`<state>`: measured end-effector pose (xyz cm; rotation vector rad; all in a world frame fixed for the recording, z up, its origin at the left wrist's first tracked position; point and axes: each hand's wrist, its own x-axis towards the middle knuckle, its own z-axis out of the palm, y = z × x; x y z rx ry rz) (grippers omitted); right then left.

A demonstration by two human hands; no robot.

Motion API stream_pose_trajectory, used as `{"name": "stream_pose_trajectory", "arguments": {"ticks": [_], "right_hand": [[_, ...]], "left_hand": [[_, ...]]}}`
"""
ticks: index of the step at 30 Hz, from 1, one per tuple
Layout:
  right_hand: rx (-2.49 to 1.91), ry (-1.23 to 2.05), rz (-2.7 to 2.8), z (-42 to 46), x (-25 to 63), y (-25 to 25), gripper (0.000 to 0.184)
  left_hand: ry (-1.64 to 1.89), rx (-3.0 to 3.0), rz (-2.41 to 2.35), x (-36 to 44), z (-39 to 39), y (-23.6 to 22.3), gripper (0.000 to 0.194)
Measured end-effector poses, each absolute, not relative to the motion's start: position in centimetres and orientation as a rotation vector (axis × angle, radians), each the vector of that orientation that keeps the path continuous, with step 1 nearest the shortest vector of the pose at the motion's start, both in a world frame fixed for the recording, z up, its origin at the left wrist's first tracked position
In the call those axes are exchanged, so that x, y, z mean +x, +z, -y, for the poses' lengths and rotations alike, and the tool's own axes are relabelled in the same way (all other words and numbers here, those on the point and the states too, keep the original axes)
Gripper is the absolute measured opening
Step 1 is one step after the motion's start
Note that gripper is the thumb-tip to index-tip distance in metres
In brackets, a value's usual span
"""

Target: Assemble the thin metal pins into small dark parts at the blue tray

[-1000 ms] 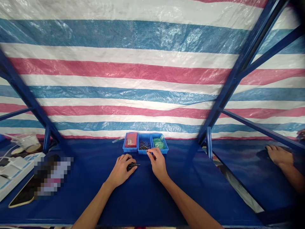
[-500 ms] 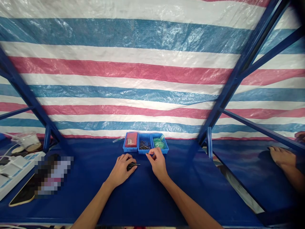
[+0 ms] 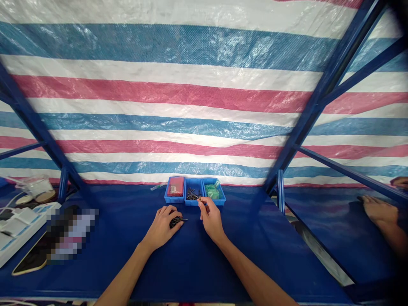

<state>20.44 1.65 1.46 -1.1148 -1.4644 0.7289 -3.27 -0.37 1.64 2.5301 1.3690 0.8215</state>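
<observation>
My left hand [image 3: 165,225] rests on the blue table, its fingers curled round a bunch of dark screws [image 3: 176,221]; some tips stick out beside the thumb. My right hand [image 3: 211,216] is closed in a pinch on a small dark screw [image 3: 199,199], mostly covered by the fingertips. Just beyond that hand stands the middle blue bin [image 3: 194,203], with loose dark screws [image 3: 191,193] in it. To its left a blue bin [image 3: 174,200] holds red plastic packets [image 3: 175,186]. The right-hand blue bin [image 3: 218,202] has green plastic bags [image 3: 212,191] inside.
A white power strip [image 3: 28,229] with plugs and a dark phone [image 3: 33,257], partly pixelated, lie at left. A small clear packet [image 3: 157,186] lies beside the bins. Blue metal posts [image 3: 299,131] flank the table before a striped sheet [image 3: 178,102]. At right, another person's hand [image 3: 378,209] shows.
My right hand's pinching fingertips first drew slightly back from the middle bin, then rose to its front edge. My left hand has stayed in place. The other person's hand shifted slightly right.
</observation>
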Motion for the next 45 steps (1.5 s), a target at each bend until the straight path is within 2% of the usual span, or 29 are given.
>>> {"name": "stream_pose_trajectory", "arguments": {"ticks": [7, 17, 25, 32, 39, 45], "right_hand": [[-1.103, 0.596, 1.521, -1.9, 20.4, 1.3, 0.021], [-1.061, 0.523, 1.583, -1.8, 20.5, 1.5, 0.032], [-1.050, 0.606, 1.651, -1.4, 20.4, 2.0, 0.016], [-1.040, 0.718, 1.619, -1.1, 20.3, 2.2, 0.020], [-1.044, 0.814, 1.560, -1.3, 20.2, 1.4, 0.034], [-1.097, 0.675, 1.574, -1.7, 20.4, 1.1, 0.026]], "left_hand": [[0.847, 2.533, -1.370, -3.3, 0.3, 1.4, 0.017], [0.827, 2.525, -1.369, -3.3, 0.4, 1.6, 0.018], [0.853, 2.539, -1.358, -3.3, 0.3, 1.5, 0.020], [0.824, 2.531, -1.384, -3.3, 0.3, 1.5, 0.018], [0.841, 2.534, -1.367, -3.3, 0.3, 1.5, 0.020], [0.851, 2.539, -1.375, -3.3, 0.3, 1.5, 0.018]]}}
